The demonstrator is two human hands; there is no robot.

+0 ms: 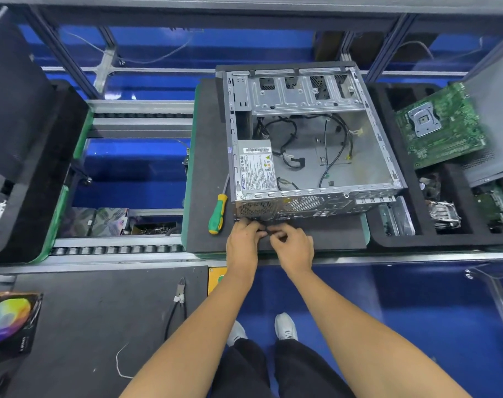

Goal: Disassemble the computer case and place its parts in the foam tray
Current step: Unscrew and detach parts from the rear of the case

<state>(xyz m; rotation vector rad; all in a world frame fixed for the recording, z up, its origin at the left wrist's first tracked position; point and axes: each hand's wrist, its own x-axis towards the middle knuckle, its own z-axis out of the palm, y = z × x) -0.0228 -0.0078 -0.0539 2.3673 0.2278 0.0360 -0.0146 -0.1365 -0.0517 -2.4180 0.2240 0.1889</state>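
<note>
Forearms: both bare, reaching forward from the bottom edge over blue floor and white shoes.
Left hand [242, 239]: fingers curled, pinching a small dark part at the case's near bottom edge; what the part is, I cannot tell.
Right hand [292, 245]: fingers curled on the same dark part, touching the left hand's fingertips.
Computer case [310, 145]: open, lying on a dark foam mat [204, 168] on the tabletop, just beyond both hands; power supply [256, 169] in its near-left corner, loose black cables inside.
Screwdriver [218, 214]: green and yellow handle, on the mat just left of the case, near the left hand.
Foam tray [417, 237]: right of the case, holding a green motherboard [442, 124] and a heatsink [442, 215].
Cutters [179, 300]: on the near grey mat, left of the forearms.
</note>
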